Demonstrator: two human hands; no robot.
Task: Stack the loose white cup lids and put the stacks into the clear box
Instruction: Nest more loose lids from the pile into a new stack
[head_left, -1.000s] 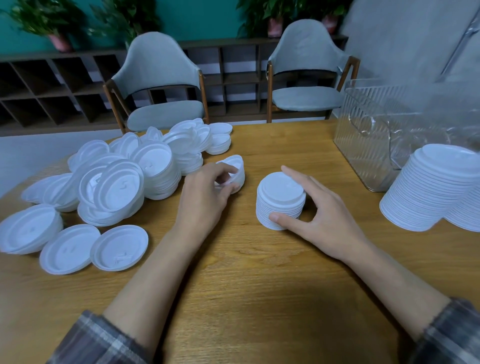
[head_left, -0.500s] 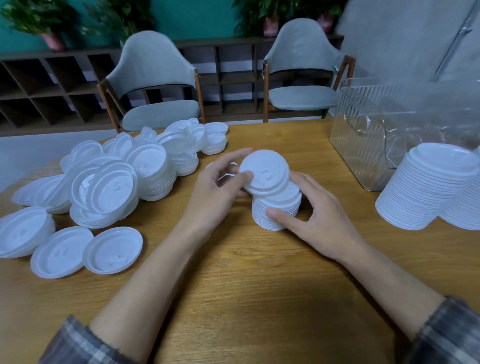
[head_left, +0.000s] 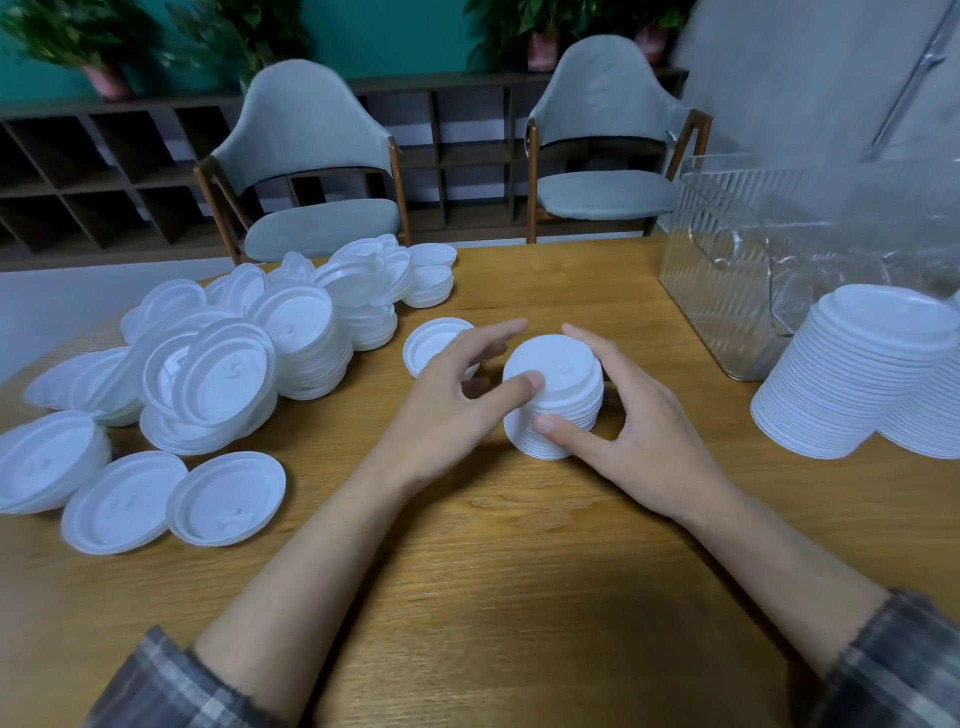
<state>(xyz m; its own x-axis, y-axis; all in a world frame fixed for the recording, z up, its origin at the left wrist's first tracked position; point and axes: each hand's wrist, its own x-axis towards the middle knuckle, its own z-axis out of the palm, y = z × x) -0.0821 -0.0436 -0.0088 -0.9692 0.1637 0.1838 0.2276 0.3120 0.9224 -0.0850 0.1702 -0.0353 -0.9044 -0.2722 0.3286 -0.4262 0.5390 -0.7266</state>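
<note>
White lid stack (head_left: 553, 400), upright; right hand (head_left: 636, 447) fingers curl round it; left hand (head_left: 452, 405) fingers loose, thumb atop.

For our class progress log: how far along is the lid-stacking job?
Done: tall stacks stand beside the box, not in it. In hand: the right hand grips a short stack; the left hand touches its top. Left: the loose pile, then boxing every stack.

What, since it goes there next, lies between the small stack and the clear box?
In the head view, only bare table beyond the right hand holding the small stack.
</note>
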